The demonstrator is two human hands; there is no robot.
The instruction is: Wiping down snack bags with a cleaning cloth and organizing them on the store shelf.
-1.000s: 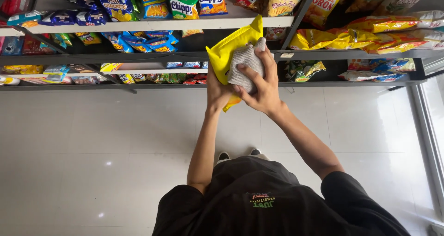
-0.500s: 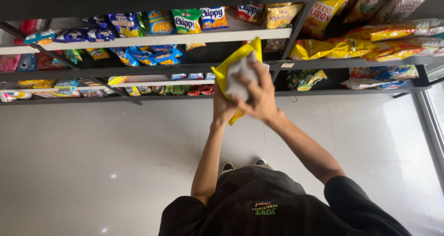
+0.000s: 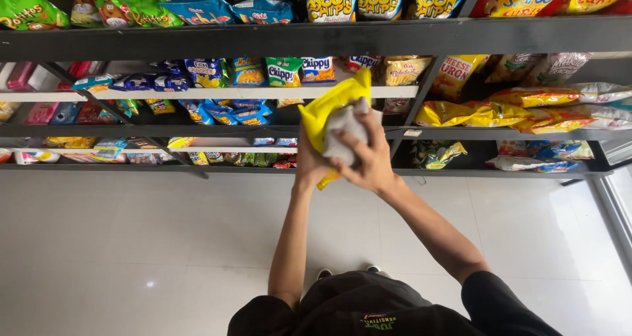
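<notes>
My left hand grips a yellow snack bag from below and holds it up in front of the shelves. My right hand holds a crumpled grey-white cloth and presses it against the face of the bag. The cloth and my fingers cover the middle of the bag, so only its top edge and a lower corner show. Both forearms reach forward from my black shirt.
Dark metal shelves run across the view, stocked with several blue, green, yellow and orange snack bags. A vertical shelf post stands just right of my hands. White tiled floor lies below, with my shoes on it.
My view has tipped upward, bringing a higher shelf into the top of the frame. My hands, bag and cloth now sit lower in the frame, and the cloth has shifted on the bag.
</notes>
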